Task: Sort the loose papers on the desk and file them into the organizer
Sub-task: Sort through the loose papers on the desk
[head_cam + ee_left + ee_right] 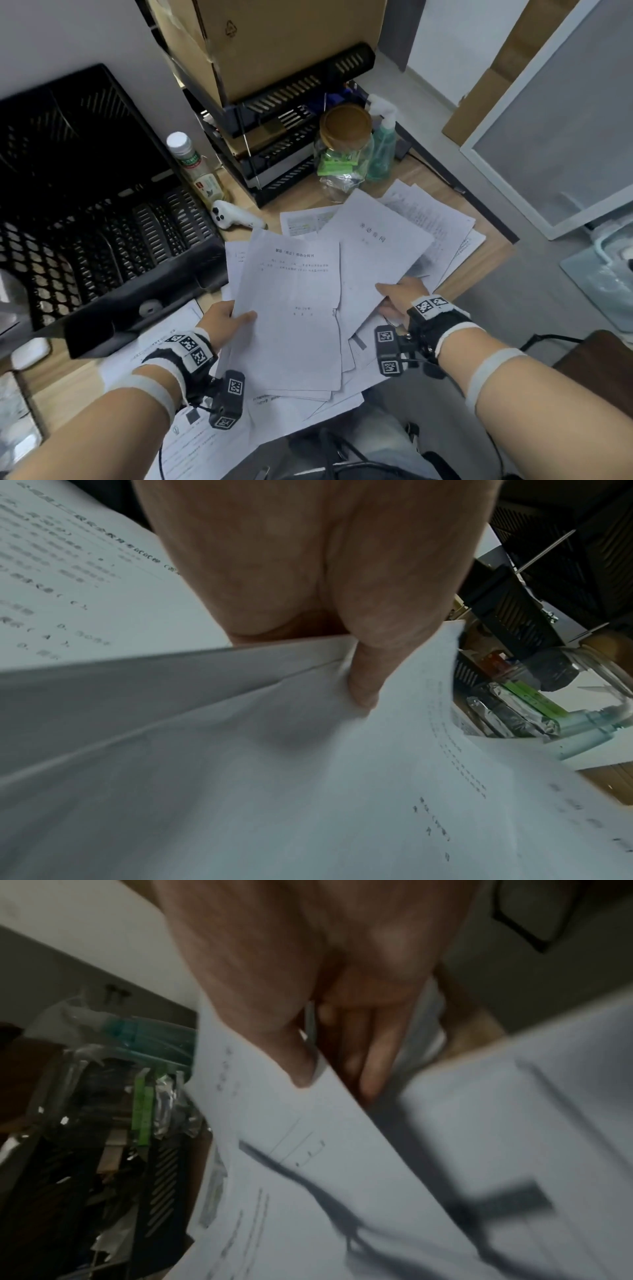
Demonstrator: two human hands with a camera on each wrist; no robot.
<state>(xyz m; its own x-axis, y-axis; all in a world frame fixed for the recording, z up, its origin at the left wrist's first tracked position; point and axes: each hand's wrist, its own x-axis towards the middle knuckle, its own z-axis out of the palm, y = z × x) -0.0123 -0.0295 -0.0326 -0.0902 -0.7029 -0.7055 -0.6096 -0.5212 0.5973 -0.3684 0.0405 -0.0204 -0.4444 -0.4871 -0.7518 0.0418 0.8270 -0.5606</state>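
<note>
My left hand (227,320) pinches the left edge of a printed white sheet (291,308) on top of a small stack, thumb (363,680) on top and fingers underneath. My right hand (399,296) grips another sheet with a large heading (373,246), thumb (291,1053) over its lower edge and fingers below. Both sheets are lifted above a loose pile of papers (428,219) spread over the wooden desk. The black mesh organizer (85,212) with upright dividers stands at the left, its slots dark and showing no paper.
A black tiered tray rack (274,137) with a cardboard box (274,41) on top stands behind the papers. Beside it are a glass jar (342,147), a green spray bottle (382,150), a drink bottle (195,168) and a white controller (233,216). More sheets (191,435) lie near my left wrist.
</note>
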